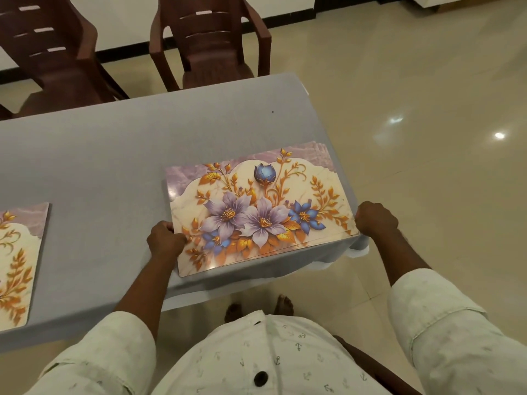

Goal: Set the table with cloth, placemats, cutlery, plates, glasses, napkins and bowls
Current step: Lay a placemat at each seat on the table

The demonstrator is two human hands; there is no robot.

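From the head view: a stack of floral placemats lying on the grey tablecloth at the table's near right corner, edges slightly fanned at the far right, near-right corner reaching the table's edge. Left hand curled at the stack's left edge, apparently pinching it, though whether the top mat alone or several cannot be told. Right hand curled at the right edge, seemingly gripping there too, fingertips hidden. Another placemat already laid flat well to the left, partly out of frame. Two brown chairs across the table; no cutlery, plates or glasses visible yet. Likely thin, light and fairly stiff sheets with a glossy, slippery face, prone to sliding over one another. Best taken at opposite short edges, thumb on top, peeling one sheet off the pile; a corner lift probably easier than a flat pinch.
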